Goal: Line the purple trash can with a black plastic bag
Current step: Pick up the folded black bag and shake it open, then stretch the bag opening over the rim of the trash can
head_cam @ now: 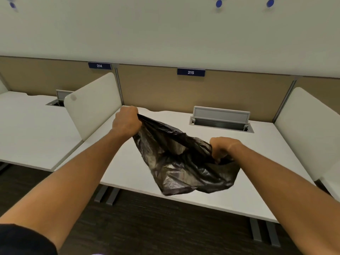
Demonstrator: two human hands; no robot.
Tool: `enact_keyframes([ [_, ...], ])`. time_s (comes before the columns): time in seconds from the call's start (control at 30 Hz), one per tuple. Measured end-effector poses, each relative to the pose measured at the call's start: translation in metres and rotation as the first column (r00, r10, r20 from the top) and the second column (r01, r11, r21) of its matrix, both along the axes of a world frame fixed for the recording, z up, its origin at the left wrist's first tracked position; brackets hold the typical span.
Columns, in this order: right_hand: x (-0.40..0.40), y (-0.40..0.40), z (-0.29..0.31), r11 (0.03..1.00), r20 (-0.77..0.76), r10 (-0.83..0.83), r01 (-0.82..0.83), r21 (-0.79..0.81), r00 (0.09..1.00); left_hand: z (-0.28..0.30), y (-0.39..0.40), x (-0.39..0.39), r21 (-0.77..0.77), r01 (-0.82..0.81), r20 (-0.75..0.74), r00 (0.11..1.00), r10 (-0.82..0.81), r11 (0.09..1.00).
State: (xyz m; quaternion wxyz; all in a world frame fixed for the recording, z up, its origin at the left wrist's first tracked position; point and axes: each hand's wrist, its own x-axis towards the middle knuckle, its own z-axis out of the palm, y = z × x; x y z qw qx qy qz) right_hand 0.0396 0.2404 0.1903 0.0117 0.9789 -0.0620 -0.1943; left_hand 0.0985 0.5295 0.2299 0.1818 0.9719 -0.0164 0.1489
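A crumpled black plastic bag [176, 162] hangs in the air above a white desk [257, 162], stretched between both hands. My left hand [127, 121] grips one edge of the bag up and to the left. My right hand [223, 147] grips another edge lower and to the right, fingers curled down into the plastic. The bag's loose body sags below the hands toward the desk's front edge. A sliver of purple [96, 254] shows at the bottom edge of the view; I cannot tell if it is the trash can.
The desk has an open grey cable hatch [221, 119] at the back, white side dividers [93, 105] and a tan back panel labelled 215 [191, 72]. A second desk [27, 129] stands at left. Dark carpet [165, 227] and grey desk legs lie below.
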Motion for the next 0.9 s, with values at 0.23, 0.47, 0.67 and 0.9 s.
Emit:
enact_keyframes([
  [0.23, 0.016, 0.054, -0.005, 0.833, 0.061, -0.112, 0.060, 0.551, 0.992, -0.020, 0.066, -0.020, -0.181, -0.075, -0.189, 0.981, 0.040, 0.981],
  [0.47, 0.019, 0.101, -0.013, 0.657, -0.052, -0.064, 0.081, 0.750, 0.997, -0.047, 0.118, -0.051, -0.549, -0.315, -0.292, 0.940, 0.176, 0.774],
  [0.67, 0.016, 0.149, -0.031, 0.560, -0.040, 0.024, 0.020, 0.828, 0.999, -0.079, 0.159, -0.092, -0.469, -0.469, -0.270, 0.883, 0.384, 0.748],
  [0.9, -0.005, 0.218, -0.084, 0.460, 0.001, 0.148, -0.070, 0.885, 0.989, -0.128, 0.199, -0.163, -0.423, -0.625, -0.366, 0.780, 0.507, 0.656],
])
